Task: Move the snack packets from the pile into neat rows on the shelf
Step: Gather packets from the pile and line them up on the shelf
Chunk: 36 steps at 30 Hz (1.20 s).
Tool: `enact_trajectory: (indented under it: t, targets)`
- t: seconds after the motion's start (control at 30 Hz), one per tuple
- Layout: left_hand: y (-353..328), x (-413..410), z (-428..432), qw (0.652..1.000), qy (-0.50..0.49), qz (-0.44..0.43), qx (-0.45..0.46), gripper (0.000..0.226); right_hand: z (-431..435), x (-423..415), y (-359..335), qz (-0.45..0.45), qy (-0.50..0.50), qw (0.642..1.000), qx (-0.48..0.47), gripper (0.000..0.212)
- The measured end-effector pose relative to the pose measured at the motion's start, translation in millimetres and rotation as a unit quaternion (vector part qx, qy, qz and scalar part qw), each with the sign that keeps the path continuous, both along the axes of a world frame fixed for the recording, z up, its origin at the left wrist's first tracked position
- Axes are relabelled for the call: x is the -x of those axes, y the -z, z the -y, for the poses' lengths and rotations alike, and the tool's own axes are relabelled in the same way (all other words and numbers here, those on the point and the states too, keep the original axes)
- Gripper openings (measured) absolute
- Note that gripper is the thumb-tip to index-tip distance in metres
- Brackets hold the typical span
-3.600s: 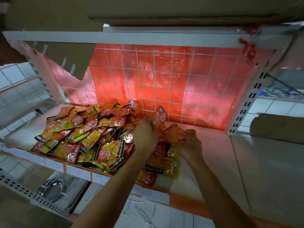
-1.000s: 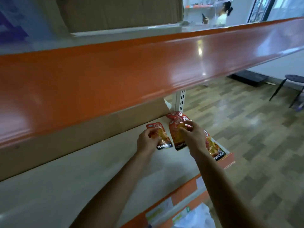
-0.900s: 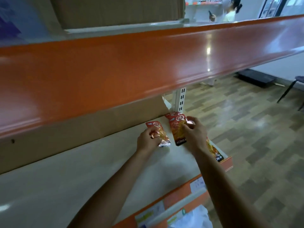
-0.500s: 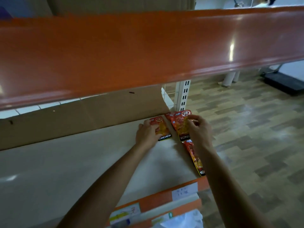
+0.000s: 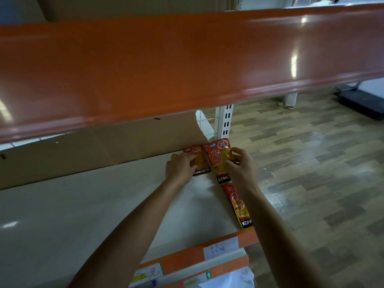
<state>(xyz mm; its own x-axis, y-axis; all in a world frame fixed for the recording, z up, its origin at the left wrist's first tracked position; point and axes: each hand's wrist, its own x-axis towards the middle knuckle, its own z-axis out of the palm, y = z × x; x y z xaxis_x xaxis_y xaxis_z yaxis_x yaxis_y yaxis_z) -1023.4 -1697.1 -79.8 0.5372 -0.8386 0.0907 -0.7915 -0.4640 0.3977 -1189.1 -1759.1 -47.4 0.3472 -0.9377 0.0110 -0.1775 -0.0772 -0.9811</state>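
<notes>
Three glossy red-orange KONCHEW snack packets with yellow print and a black name strip sit at the far right end of the shelf (image 5: 83,204): left packet (image 5: 200,163) and middle packet (image 5: 218,161) side by side against the cardboard back panel (image 5: 104,148), near packet (image 5: 236,202) flat just in front of the middle one. My left hand (image 5: 179,169) pinches the left packet and my right hand (image 5: 243,170) grips the middle packet's right edge. Shelf is a pale board with an orange front strip and white price label (image 5: 220,247), a glossy orange shelf lip (image 5: 187,59) above, a white slotted upright (image 5: 225,121) far right and wood-pattern floor (image 5: 311,163) beyond.
</notes>
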Motion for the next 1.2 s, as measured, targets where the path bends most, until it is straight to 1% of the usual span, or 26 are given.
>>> enact_trajectory:
  t: [0.07,0.1,0.17,0.2,0.23,0.27,0.3,0.33,0.37,0.43,0.5,0.57,0.67,0.77,0.87,1.0,1.07,1.2]
  targets:
    - [0.5,0.6,-0.9,1.000,0.000,0.002,0.016,0.036,-0.7,-3.9,-0.3,-0.012,-0.004,1.000,0.012,0.043]
    - [0.6,1.9,-0.8,0.999,-0.005,0.006,0.042,0.035,-1.2,-6.0,-0.9,-0.017,-0.004,1.000,0.019,0.043]
    - [-1.7,7.1,-1.9,0.991,-0.024,-0.012,0.131,0.030,-1.7,-11.3,-3.5,-0.019,-0.003,0.999,0.026,0.044]
    - [-5.0,12.5,-3.2,0.982,-0.036,-0.047,0.179,0.030,-2.0,-15.0,-4.6,-0.018,-0.006,1.000,0.023,0.044]
    - [-8.8,18.6,-5.1,0.970,-0.047,-0.109,0.211,0.031,-3.0,-18.8,-5.6,-0.016,-0.011,1.000,0.020,0.044]
    - [-13.4,25.0,-7.5,0.953,-0.055,-0.195,0.226,0.030,-4.2,-23.2,-6.3,-0.017,-0.015,1.000,0.017,0.044]
    - [-16.5,30.5,-10.1,0.927,-0.057,-0.285,0.238,0.030,-6.3,-26.8,-8.1,-0.021,-0.021,0.999,0.021,0.043]
    - [-17.6,33.8,-11.9,0.900,-0.062,-0.353,0.250,0.034,-7.5,-30.7,-8.2,-0.031,-0.027,0.999,0.029,0.043]
    - [-16.6,34.8,-13.2,0.881,-0.069,-0.390,0.259,0.041,-8.9,-33.0,-9.4,-0.043,-0.036,0.998,0.039,0.043]
    - [-12.5,31.3,-14.9,0.866,-0.107,-0.410,0.267,0.050,-10.7,-35.9,-11.6,-0.077,-0.057,0.993,0.065,0.043]
    - [-7.1,24.0,-15.8,0.867,-0.147,-0.396,0.263,0.051,-11.6,-37.2,-12.4,-0.123,-0.063,0.986,0.097,0.041]
    - [-2.1,18.6,-17.0,0.876,-0.172,-0.376,0.249,0.052,-10.5,-38.2,-9.8,-0.156,-0.048,0.977,0.136,0.040]
    - [0.7,17.2,-19.0,0.900,-0.194,-0.331,0.206,0.055,-9.7,-38.6,-5.9,-0.168,-0.027,0.973,0.154,0.036]
    - [-1.2,20.4,-17.4,0.926,-0.185,-0.278,0.176,0.053,-9.0,-35.7,-2.8,-0.177,-0.025,0.967,0.182,0.033]
    - [-4.1,23.2,-13.4,0.944,-0.162,-0.243,0.155,0.050,-7.8,-30.5,-2.2,-0.203,-0.033,0.958,0.197,0.032]
    - [-4.0,26.1,-11.0,0.953,-0.154,-0.222,0.137,0.046,-6.8,-24.5,-1.6,-0.257,-0.058,0.938,0.225,0.031]
    - [-3.3,27.4,-10.9,0.956,-0.154,-0.209,0.136,0.043,-7.9,-22.8,-1.4,-0.268,-0.067,0.933,0.230,0.029]
    - [-4.9,28.7,-8.5,0.970,-0.139,-0.158,0.117,0.051,-9.5,-22.5,1.3,-0.269,-0.072,0.931,0.235,0.026]
